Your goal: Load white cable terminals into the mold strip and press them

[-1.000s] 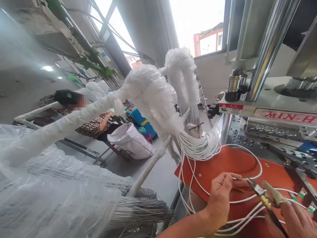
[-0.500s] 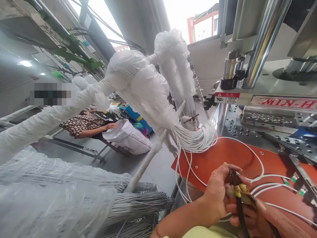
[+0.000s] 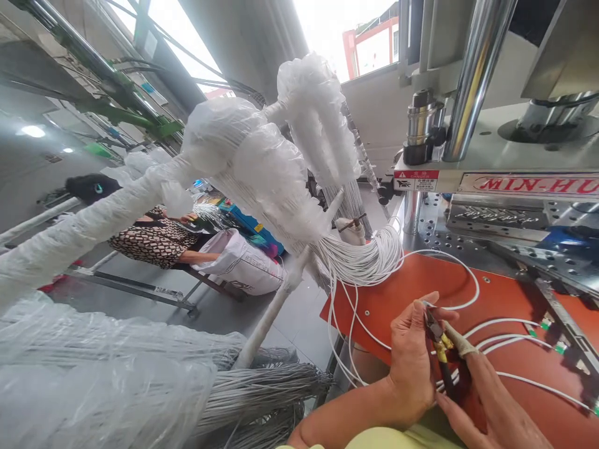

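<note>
Low on the right, my left hand [image 3: 412, 355] pinches a white cable at its fingertips, beside the jaws of small pliers [image 3: 435, 327] with yellow and black handles. My right hand [image 3: 491, 393] is around the handles from the right. One of its fingers wears a beige cover and stretches along the yellow part. Both hands are over an orange board [image 3: 402, 293], where white cables [image 3: 510, 343] run to green-and-white ends on a metal strip at the right. A thick bundle of white cables [image 3: 365, 259] hangs over the board's far left corner.
A press [image 3: 528, 181] with a metal column stands at the right. Plastic-wrapped cable bundles [image 3: 276, 174] hang from a wrapped rack in the middle; more lie at lower left [image 3: 116, 386]. Behind the rack, a person in a patterned top [image 3: 150, 240] reaches into a white sack [image 3: 243, 265].
The pliers are more upright, and my right hand's covered finger now shows beside them. My left hand has shifted slightly. The other person's hand has gone into the sack. The view has shifted a little.
</note>
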